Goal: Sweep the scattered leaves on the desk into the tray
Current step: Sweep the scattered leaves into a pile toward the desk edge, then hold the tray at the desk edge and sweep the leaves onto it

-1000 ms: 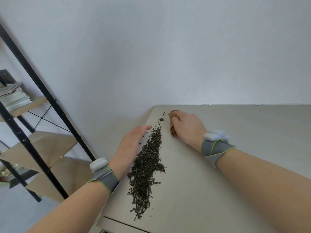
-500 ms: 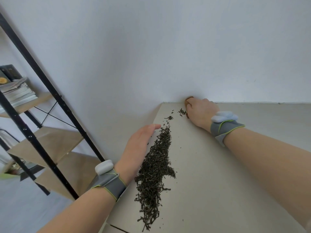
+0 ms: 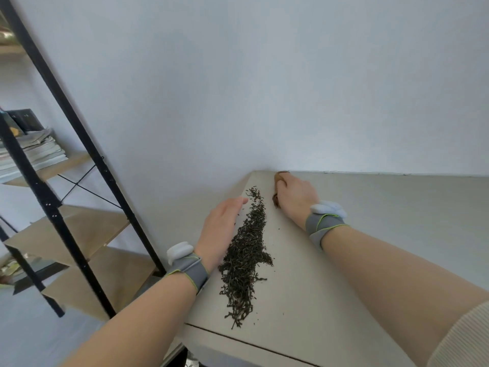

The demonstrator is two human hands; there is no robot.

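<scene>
The leaves (image 3: 246, 250) lie in a long dark heap on the desk (image 3: 370, 234), close to its left edge. The heap runs from near the far corner back toward the front edge and is widest about the middle. A few loose bits are scattered beside it.

The left hand (image 3: 221, 229) lies just left of the heap along the desk's edge. It is flat with straight fingers, and its side touches or nearly touches the leaves.

The right hand (image 3: 295, 200) is beyond the heap's far end, near the wall (image 3: 264, 88). Its fingers are curled round a brown object (image 3: 275, 200), most of which it hides. This hand is apart from the leaves.

Each wrist wears a grey band (image 3: 189, 268) carrying a white piece. A ribbed sleeve (image 3: 463, 337) shows on the right arm.

To the left of the desk stands a black-framed shelf (image 3: 50, 205) with wooden boards, one holding stacked books (image 3: 34, 152).
</scene>
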